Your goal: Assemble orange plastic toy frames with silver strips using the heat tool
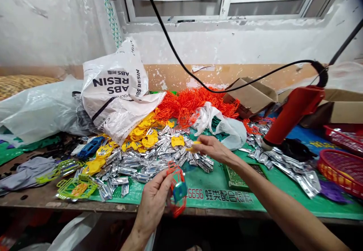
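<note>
My left hand pinches a red-orange plastic frame with a teal part in its middle, held upright at the table's front edge. Farther up, my right hand has its fingers closed on a small yellow piece, over the pile of silvery parts. Just left of that piece, another yellow part lies on the pile. Yellow parts are heaped behind, beside the white resin sack. Lime-green frames lie at the left front.
A red electric screwdriver hangs at the right on a black cable. Orange frames are piled at the back. A green basket, red baskets and cardboard boxes stand on the right side.
</note>
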{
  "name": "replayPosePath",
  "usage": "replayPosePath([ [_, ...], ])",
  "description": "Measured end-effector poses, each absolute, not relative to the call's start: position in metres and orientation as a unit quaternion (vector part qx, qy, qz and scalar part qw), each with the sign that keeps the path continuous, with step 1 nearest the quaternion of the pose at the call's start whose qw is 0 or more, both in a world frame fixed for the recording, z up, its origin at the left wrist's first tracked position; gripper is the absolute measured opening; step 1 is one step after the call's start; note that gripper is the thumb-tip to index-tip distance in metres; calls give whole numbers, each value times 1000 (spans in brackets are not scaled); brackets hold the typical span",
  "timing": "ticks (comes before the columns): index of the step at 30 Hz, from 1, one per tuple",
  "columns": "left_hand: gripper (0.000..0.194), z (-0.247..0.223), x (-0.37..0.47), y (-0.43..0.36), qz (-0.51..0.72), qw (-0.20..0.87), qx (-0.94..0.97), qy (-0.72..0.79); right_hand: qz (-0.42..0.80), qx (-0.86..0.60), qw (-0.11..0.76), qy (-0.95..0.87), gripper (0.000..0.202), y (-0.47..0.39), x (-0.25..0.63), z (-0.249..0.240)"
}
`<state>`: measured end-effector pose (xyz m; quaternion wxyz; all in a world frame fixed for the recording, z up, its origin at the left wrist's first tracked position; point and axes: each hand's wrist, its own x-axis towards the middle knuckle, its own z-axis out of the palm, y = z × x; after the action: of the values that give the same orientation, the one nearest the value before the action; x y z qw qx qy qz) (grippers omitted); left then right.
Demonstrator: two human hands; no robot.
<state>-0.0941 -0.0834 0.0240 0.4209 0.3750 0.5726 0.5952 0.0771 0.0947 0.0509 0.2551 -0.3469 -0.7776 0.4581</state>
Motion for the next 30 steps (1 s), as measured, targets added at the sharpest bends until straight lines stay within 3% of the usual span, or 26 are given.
replayPosePath([
  [5, 24, 14, -73, -65, 547, 379, 466, 583, 457, -313, 214, -805, 31, 25, 125, 58],
  [11, 39, 11, -47, -68, 504, 278, 646, 501, 391, -256, 370, -803, 29, -7, 130, 35],
  [17, 62, -5, -42, -76, 500, 118, 727, 455, 550, -259, 451, -653, 48, -24, 131, -3],
  [21, 72, -8, -35, -77, 468, 71, 762, 442, 633, -223, 500, -548, 61, -27, 136, -18],
  [26, 80, -5, -28, -78, 407, 51, 807, 425, 634, -234, 546, -495, 93, -21, 145, -26],
  [30, 78, -9, -21, -78, 372, 15, 834, 408, 610, -249, 547, -516, 90, -19, 153, -28],
])
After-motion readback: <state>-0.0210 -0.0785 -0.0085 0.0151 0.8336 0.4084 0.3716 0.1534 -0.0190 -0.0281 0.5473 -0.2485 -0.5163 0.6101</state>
